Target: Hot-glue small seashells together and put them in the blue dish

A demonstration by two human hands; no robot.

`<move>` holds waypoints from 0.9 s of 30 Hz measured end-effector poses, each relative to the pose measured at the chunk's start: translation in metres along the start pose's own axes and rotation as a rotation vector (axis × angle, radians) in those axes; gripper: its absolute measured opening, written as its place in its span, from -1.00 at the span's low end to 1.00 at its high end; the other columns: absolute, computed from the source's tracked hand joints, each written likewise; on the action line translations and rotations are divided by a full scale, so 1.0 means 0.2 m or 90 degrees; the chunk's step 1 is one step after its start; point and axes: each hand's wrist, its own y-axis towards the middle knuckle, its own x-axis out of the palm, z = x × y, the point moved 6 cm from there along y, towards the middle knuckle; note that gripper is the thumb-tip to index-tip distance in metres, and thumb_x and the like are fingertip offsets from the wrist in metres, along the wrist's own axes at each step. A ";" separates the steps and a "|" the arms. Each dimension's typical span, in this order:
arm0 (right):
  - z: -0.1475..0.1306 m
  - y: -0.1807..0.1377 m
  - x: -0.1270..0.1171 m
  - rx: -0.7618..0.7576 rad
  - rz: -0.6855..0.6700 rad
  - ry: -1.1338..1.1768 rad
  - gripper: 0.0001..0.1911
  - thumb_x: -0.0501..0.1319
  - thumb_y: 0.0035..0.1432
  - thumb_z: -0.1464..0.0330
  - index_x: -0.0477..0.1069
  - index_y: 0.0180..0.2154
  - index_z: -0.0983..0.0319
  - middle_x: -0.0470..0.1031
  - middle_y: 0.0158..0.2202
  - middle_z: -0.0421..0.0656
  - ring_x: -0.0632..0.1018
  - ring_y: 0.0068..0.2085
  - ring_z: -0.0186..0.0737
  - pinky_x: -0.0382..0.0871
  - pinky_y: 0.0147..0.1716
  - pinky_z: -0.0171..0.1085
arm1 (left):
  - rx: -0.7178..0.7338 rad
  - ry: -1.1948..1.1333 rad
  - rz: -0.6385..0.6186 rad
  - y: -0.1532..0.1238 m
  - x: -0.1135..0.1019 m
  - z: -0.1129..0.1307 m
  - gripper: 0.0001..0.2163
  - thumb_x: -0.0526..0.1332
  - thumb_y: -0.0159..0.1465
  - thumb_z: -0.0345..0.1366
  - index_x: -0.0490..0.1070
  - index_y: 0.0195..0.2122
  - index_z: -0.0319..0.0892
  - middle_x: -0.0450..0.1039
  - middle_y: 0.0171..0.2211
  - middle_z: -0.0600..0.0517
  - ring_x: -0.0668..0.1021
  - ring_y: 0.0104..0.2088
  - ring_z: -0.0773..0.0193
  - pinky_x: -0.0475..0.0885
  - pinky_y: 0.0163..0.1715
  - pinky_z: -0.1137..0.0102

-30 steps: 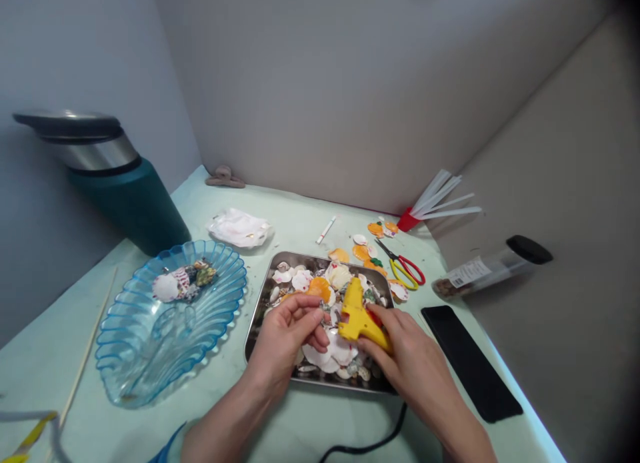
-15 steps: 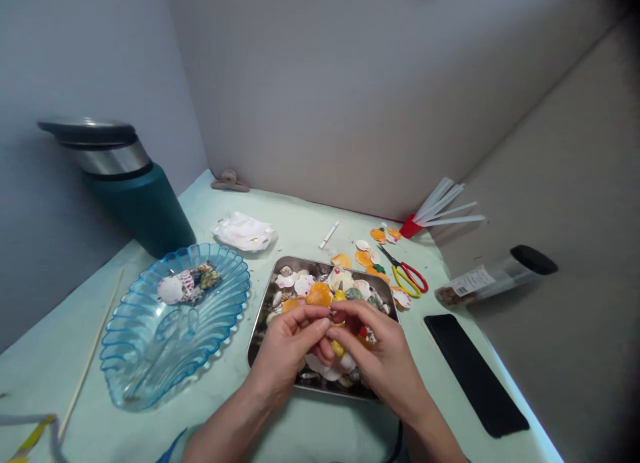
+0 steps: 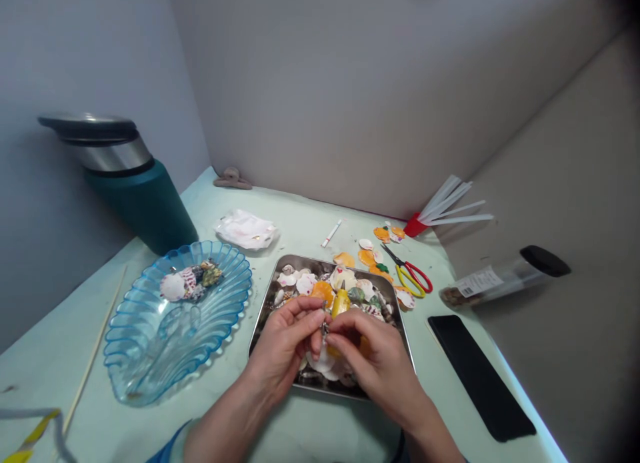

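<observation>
A steel tray [image 3: 264, 317] full of painted seashells lies in front of me. My left hand [image 3: 285, 346] pinches a small dark shell piece [image 3: 325, 327] over the tray. My right hand [image 3: 375, 359] meets it fingertip to fingertip and also grips a yellow glue gun [image 3: 341, 303], whose nozzle sticks up between the hands. The gun's body is mostly hidden under my right palm.
A blue scalloped glass dish [image 3: 175, 323] with a few shells sits left of the tray. A teal flask [image 3: 135, 196] stands behind it. Scissors [image 3: 413, 276], loose shells, glue sticks [image 3: 450, 206], a capped tube [image 3: 500, 279] and a black phone [image 3: 480, 376] lie right.
My right hand turned the glue gun from lying sideways over the tray to tucked under the palm. Both hands closed together on the small shell piece.
</observation>
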 end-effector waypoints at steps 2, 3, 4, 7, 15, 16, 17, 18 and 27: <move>-0.01 0.00 0.00 -0.030 0.013 -0.024 -0.93 0.21 0.20 0.48 0.38 -0.28 0.20 0.47 -0.38 -0.21 0.47 -0.37 -0.29 0.32 -0.34 -0.32 | -0.007 -0.004 -0.002 0.01 0.00 0.00 -0.71 0.41 0.04 -0.28 0.40 -0.26 -0.24 0.36 -0.74 0.17 0.31 -0.73 0.51 0.16 -0.66 0.59; -0.01 0.00 0.00 -0.048 0.012 -0.035 -0.91 0.20 0.21 0.49 0.38 -0.25 0.20 0.47 -0.36 -0.19 0.47 -0.36 -0.28 0.33 -0.34 -0.31 | -0.010 -0.009 -0.002 0.01 0.00 -0.01 -0.71 0.41 0.05 -0.28 0.40 -0.26 -0.24 0.33 -0.76 0.19 0.28 -0.74 0.51 0.14 -0.67 0.59; -0.02 0.00 0.01 -0.068 0.006 -0.046 -0.88 0.17 0.22 0.50 0.37 -0.21 0.19 0.46 -0.33 -0.17 0.47 -0.33 -0.26 0.34 -0.31 -0.30 | -0.015 -0.014 -0.001 0.01 -0.01 -0.01 -0.72 0.41 0.05 -0.28 0.40 -0.27 -0.24 0.29 -0.78 0.21 0.25 -0.76 0.53 0.11 -0.69 0.60; -0.04 -0.01 0.01 -0.132 -0.005 -0.079 -0.74 0.10 0.26 0.54 0.36 -0.07 0.16 0.43 -0.23 -0.11 0.48 -0.22 -0.22 0.38 -0.24 -0.26 | -0.036 -0.040 -0.003 0.01 -0.01 -0.01 -0.71 0.42 0.02 -0.31 0.40 -0.28 -0.24 0.19 -0.82 0.27 0.13 -0.80 0.58 -0.01 -0.74 0.61; -0.06 0.00 0.04 -0.188 -0.013 -0.187 -0.73 0.07 0.25 0.52 0.44 -0.11 0.17 0.37 -0.29 -0.12 0.45 -0.31 -0.24 0.38 -0.34 -0.28 | -0.058 -0.088 -0.023 0.02 -0.01 -0.02 -0.69 0.44 -0.01 -0.35 0.39 -0.29 -0.26 0.20 -0.75 0.29 0.09 -0.80 0.64 -0.08 -0.76 0.63; -0.07 0.00 0.04 -0.191 -0.006 -0.197 -0.76 0.08 0.24 0.52 0.46 -0.16 0.18 0.37 -0.30 -0.13 0.45 -0.33 -0.24 0.37 -0.35 -0.28 | -0.059 -0.087 -0.024 0.02 -0.01 -0.02 -0.69 0.44 -0.01 -0.35 0.39 -0.29 -0.26 0.20 -0.75 0.29 0.09 -0.80 0.64 -0.08 -0.76 0.63; -0.07 0.00 0.04 -0.195 0.004 -0.201 -0.78 0.09 0.24 0.51 0.47 -0.20 0.19 0.36 -0.32 -0.13 0.44 -0.34 -0.25 0.36 -0.36 -0.29 | -0.061 -0.085 -0.024 0.02 -0.01 -0.02 -0.69 0.44 -0.01 -0.35 0.39 -0.29 -0.26 0.20 -0.74 0.29 0.09 -0.80 0.64 -0.08 -0.76 0.62; -0.08 0.01 0.04 -0.198 0.013 -0.202 -0.79 0.09 0.24 0.51 0.48 -0.24 0.19 0.36 -0.33 -0.14 0.44 -0.34 -0.26 0.35 -0.37 -0.30 | -0.063 -0.081 -0.022 0.01 -0.01 -0.02 -0.69 0.44 -0.01 -0.35 0.39 -0.29 -0.25 0.20 -0.74 0.29 0.09 -0.80 0.64 -0.08 -0.76 0.62; -0.08 -0.02 0.02 -0.236 0.054 -0.184 -0.82 0.13 0.22 0.52 0.49 -0.25 0.22 0.37 -0.31 -0.13 0.44 -0.32 -0.28 0.36 -0.36 -0.31 | -0.064 -0.054 -0.025 0.01 -0.01 -0.02 -0.70 0.44 -0.01 -0.32 0.41 -0.30 -0.25 0.20 -0.71 0.26 0.05 -0.78 0.64 -0.10 -0.75 0.59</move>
